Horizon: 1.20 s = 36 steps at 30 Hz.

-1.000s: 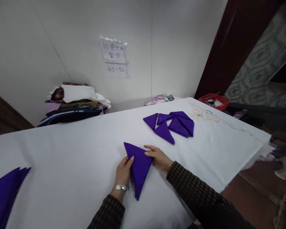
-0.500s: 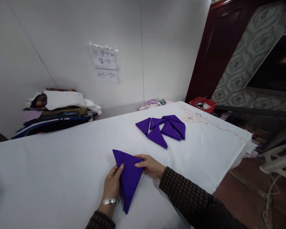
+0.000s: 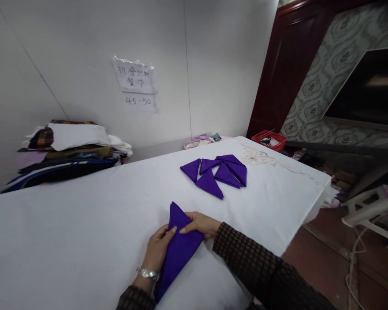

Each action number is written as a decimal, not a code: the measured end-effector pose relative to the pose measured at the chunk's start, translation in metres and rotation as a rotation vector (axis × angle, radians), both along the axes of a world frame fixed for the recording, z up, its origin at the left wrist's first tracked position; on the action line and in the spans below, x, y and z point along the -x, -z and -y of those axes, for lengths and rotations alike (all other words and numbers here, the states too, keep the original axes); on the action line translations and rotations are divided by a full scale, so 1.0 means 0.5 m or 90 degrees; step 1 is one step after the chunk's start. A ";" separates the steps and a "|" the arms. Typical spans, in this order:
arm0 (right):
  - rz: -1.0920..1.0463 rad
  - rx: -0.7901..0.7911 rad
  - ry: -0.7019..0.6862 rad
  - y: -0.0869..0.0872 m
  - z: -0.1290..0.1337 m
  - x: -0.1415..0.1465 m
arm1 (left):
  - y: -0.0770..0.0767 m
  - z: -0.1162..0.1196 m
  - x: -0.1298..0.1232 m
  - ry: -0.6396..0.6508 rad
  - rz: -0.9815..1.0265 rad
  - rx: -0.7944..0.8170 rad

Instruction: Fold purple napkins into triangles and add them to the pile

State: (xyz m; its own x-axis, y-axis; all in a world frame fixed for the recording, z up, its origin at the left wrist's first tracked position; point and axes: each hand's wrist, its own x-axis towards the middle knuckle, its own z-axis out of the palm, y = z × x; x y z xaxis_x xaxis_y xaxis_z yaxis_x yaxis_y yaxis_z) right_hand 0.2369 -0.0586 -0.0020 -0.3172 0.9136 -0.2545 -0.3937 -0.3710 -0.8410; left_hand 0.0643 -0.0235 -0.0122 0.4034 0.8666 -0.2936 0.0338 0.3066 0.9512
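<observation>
My sleeves [image 3: 245,254]: dark with little checks, closest to me, one on each arm.
My left hand [image 3: 158,249]: grip pinched on the left edge of the purple cloth [image 3: 180,249], thumb on top. Some fingers are hidden behind the cloth. A shiny bracelet [image 3: 148,274] is on this wrist.
Purple cloth: folded with pointy corners, right between my two hands. It lies to the right of my left grip. Its long way goes from a point close to me up to a point far from me, and the far end leans a bit right. I cannot tell if it is lifted or resting.
My right hand [image 3: 201,226]: grip pinched on the upper right side, thumb on top, fingers tucked behind. The two thumb tips are near each other.
Nearer hand: my right one is nearer the folded purple triangles [image 3: 210,184].
Folded triangles: past my hands and to the right, bunched close, some touching, on the white tabletop [image 3: 93,219].
Clothes pile [image 3: 79,137]: past the far edge, on the left.
Red basket [image 3: 278,147]: by the far right part, well apart from my hands.
Paper sign [image 3: 136,79]: up on the wall [image 3: 84,38], with writing.
</observation>
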 end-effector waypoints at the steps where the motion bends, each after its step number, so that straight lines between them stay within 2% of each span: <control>1: 0.002 0.002 0.006 -0.001 0.000 0.000 | 0.000 -0.001 0.000 -0.005 -0.004 -0.002; 5: -0.025 -0.008 0.022 -0.003 0.000 -0.001 | -0.003 -0.002 -0.001 -0.034 0.007 0.009; 11: -0.127 -0.011 0.093 0.008 0.001 -0.003 | 0.001 -0.003 -0.004 -0.176 0.072 0.020; 16: -0.118 -0.065 0.032 0.021 -0.003 -0.004 | 0.008 -0.005 -0.008 -0.171 0.059 -0.028; 21: -0.114 -0.099 0.007 0.026 -0.006 -0.006 | 0.007 -0.006 -0.009 -0.165 0.062 -0.038; 29: -0.117 -0.076 0.015 0.027 -0.008 -0.006 | 0.011 -0.005 -0.007 -0.175 0.061 -0.020; 36: -0.216 0.003 0.077 0.018 -0.002 0.005 | -0.004 0.003 -0.002 -0.258 0.105 0.041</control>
